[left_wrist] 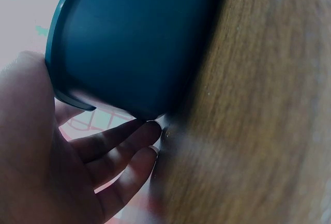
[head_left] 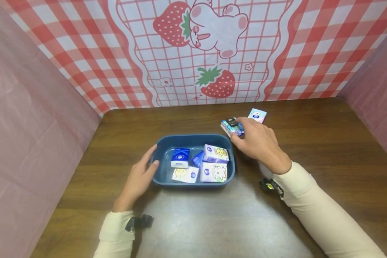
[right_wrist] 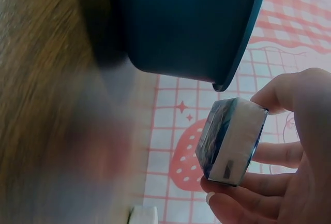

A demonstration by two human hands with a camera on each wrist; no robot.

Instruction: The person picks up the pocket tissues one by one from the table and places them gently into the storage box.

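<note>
My right hand (head_left: 258, 139) grips a tissue pack (right_wrist: 232, 138) with a dark blue, patterned front, between thumb and fingers. The pack is raised just off the back right corner of a blue plastic bin (head_left: 193, 184). Beside the bin's left end is my left hand (head_left: 140, 175), its fairly straight fingers touching the outer wall and rim. Inside the bin lie several tissue packs, among them a blue one (head_left: 180, 157), a white one with a cartoon (head_left: 214, 172) and another tilted against it (head_left: 215, 153).
A pale blue and pink tissue pack (head_left: 257, 115) lies on the wooden table (head_left: 116, 125) behind my right hand, partly covered by it. A checked strawberry-print cloth (head_left: 264, 46) hangs along the table's back edge, with pink cloth (head_left: 29, 107) at the sides.
</note>
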